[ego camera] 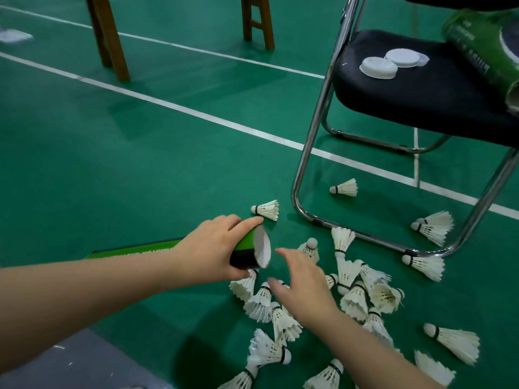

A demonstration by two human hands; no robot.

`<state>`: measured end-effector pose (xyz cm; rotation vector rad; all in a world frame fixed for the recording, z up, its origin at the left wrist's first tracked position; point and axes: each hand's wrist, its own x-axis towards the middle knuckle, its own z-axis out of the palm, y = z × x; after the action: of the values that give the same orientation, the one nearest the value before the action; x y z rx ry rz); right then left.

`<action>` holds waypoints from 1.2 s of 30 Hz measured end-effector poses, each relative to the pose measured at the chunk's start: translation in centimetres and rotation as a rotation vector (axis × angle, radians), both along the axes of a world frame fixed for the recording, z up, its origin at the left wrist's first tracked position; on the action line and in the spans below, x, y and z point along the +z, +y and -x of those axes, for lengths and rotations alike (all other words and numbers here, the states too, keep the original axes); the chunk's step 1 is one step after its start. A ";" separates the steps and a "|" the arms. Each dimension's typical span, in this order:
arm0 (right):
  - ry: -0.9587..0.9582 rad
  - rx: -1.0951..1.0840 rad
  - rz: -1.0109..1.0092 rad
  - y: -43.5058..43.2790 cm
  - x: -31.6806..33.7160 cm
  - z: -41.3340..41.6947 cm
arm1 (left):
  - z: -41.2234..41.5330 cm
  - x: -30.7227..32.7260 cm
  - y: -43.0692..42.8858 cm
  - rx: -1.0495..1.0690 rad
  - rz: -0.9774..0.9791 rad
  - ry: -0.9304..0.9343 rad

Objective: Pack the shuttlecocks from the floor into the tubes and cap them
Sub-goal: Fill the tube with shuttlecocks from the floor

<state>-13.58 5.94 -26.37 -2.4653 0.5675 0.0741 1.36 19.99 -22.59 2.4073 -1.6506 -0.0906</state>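
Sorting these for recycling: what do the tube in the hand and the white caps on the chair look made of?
Tube: likely cardboard, glossy green-and-black print outside, matte pale lining at its open end. Caps: probably thin moulded plastic, translucent white with a smooth rim.

1. Shuttlecocks (354, 300): roughly twenty are lying on the floor in the lower right of the frame; the overlapping pile is hiding the exact number
2. Tubes: two are showing, one green tube (247, 249) at lower centre and one tube (483, 51) on the seat at the upper right edge
3. Caps (379, 67): two or three white ones are sitting on the seat at upper right, overlapping
4. Chair (415, 94): one is standing at right
5. Hands: two are showing, left hand (216, 248) and right hand (304, 287)
6. Wooden legs (108, 37): two sets are standing along the top
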 end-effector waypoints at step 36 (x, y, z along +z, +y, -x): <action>0.442 0.177 0.267 2.6 -9.9 -1.9 | -2.3 -4.1 3.2 0.048 -0.066 0.040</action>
<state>-11.71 8.53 -36.23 -2.7706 0.5672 0.6663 3.63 23.22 -26.64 2.4750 -1.5953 -0.1873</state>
